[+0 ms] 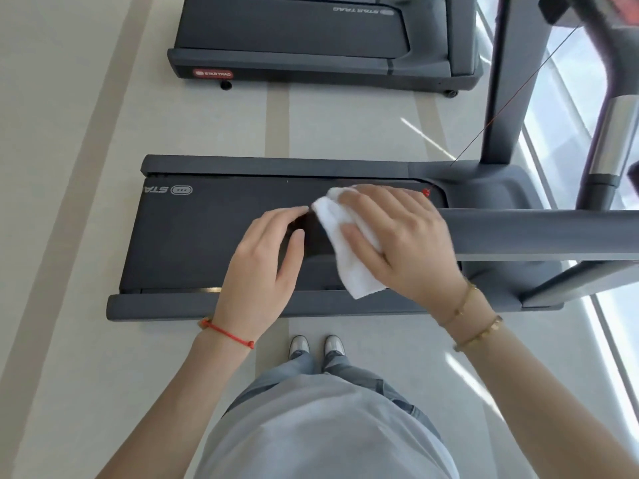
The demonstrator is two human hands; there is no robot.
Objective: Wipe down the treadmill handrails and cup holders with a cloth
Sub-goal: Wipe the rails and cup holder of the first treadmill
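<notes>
- Cloth (349, 250): white, folded, on rail (539, 233) end.
- Right grip (397, 236): my fingers curled over cloth.
- Left grip (266, 257): relaxed, steadying rail tip.
- Method: I'd press firmly, wrap rail, stroke lengthwise.

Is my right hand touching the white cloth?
Touching. In the head view, the right hand lies on the white cloth, fingers curled over it on the handrail.
</notes>
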